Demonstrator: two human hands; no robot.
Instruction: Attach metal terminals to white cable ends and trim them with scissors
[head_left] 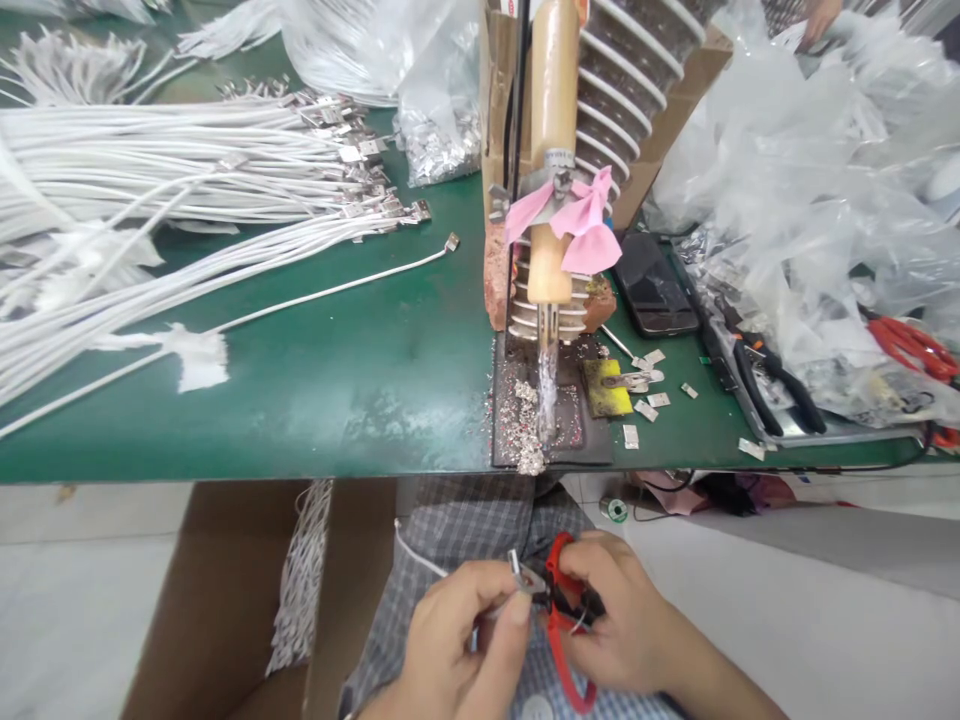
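Note:
In front of my lap, my left hand (469, 635) pinches a white cable (420, 555) near its metal USB connector (514, 565). Fingers of my right hand (619, 615) wrap round a pair of red-handled pliers (561, 625). The metal jaws of the pliers meet the connector at my left fingertips; their exact grip is partly hidden. Beyond my hands, a soldering iron (553, 180) with a wooden handle hangs tip down in a stand, a pink cloth tied round it. Solder crumbs (529, 430) lie on the dark plate below its tip.
Bundled white cables (187, 150) cover the green table's left side. A yellow sponge (607, 388), loose metal connector shells (646, 410), a phone (656, 285) and black-handled pliers (780, 385) lie at right, near plastic bags (810, 160). A cardboard box (217, 590) stands below, left. Another person's hand (819, 22) shows top right.

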